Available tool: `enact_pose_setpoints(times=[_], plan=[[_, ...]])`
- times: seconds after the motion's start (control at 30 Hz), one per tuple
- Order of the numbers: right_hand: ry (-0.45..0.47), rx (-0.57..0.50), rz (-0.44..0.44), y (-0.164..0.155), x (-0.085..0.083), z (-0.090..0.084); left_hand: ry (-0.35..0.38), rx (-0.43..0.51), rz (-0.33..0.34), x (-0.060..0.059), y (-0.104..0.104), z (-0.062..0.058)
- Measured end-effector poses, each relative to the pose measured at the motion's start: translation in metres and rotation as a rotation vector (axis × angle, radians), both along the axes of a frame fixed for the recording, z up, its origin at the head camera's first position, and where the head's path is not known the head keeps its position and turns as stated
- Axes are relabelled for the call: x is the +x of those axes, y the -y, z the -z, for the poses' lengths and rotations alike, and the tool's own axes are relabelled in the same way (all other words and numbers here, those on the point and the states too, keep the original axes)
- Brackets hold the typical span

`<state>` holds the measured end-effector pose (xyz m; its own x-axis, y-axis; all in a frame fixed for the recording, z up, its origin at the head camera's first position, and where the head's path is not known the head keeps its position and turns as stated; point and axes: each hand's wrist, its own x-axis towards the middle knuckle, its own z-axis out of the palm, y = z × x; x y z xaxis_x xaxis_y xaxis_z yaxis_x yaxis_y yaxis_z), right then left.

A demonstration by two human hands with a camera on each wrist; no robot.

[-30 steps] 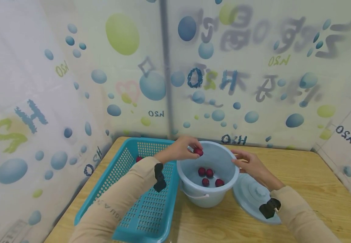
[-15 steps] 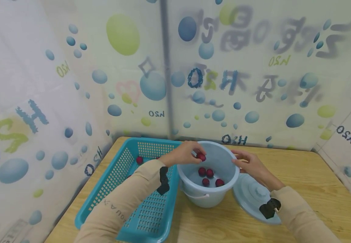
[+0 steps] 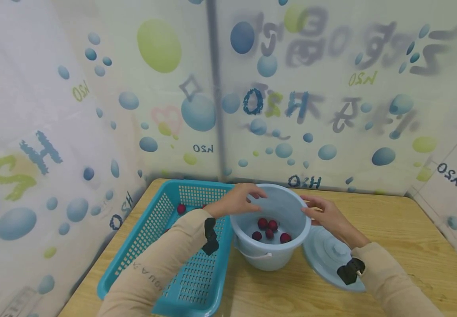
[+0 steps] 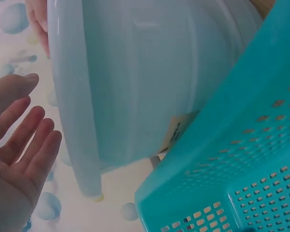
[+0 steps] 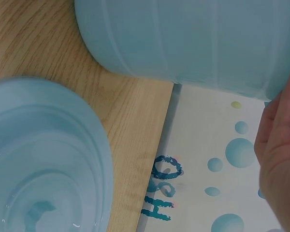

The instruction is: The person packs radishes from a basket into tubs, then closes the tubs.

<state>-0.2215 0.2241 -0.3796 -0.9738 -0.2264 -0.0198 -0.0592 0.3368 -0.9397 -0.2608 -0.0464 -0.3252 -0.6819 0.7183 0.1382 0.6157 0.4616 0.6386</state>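
Note:
My left hand hovers over the left side of the light blue bucket, its fingers apart and nothing between them. In the left wrist view that hand shows spread beside the bucket's rim. Several dark red plums lie on the bucket's bottom. On the far right of the rim, my right hand holds the edge with thumb and fingertips. The right wrist view shows its fingers against the bucket's upper wall. More plums, one of them a plum at the back, lie in the blue basket.
The basket stands directly left of the bucket, partly covered by my left sleeve. A round blue lid lies right of the bucket on the wooden table. The bucket's handle hangs at its front. A patterned curtain hangs behind.
My left hand has let go of the plum it held, and this plum now lies with the others at the bucket's bottom. The fingers have spread. The right hand stays at the rim.

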Motion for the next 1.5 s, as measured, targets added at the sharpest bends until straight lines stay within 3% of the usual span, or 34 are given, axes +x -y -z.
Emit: enact_pose_setpoints(times=[0.2,0.43,0.63,0.9,1.2,1.33,1.5], plan=[[0.003,0.002,0.002,0.0,0.0,0.0,-0.043,0.073,-0.042,-0.001,0.015,-0.002],[0.003,0.01,0.012,0.0,0.0,0.0,-0.037,0.157,-0.1,-0.003,0.034,-0.004],[0.007,0.014,0.022,0.001,0.0,0.0,-0.084,0.2,-0.188,0.0,0.054,-0.001],[0.006,0.0,0.015,0.001,0.0,0.001,-0.023,0.243,-0.348,-0.004,0.085,0.027],[0.009,0.011,0.02,0.001,0.001,-0.001,0.06,0.229,-0.56,-0.008,0.106,0.059],[0.014,0.015,0.021,0.001,0.0,-0.002,0.027,0.245,-0.612,-0.012,0.112,0.072],[0.016,0.025,0.025,0.001,0.0,-0.001,0.049,0.246,-0.659,-0.018,0.119,0.089]])
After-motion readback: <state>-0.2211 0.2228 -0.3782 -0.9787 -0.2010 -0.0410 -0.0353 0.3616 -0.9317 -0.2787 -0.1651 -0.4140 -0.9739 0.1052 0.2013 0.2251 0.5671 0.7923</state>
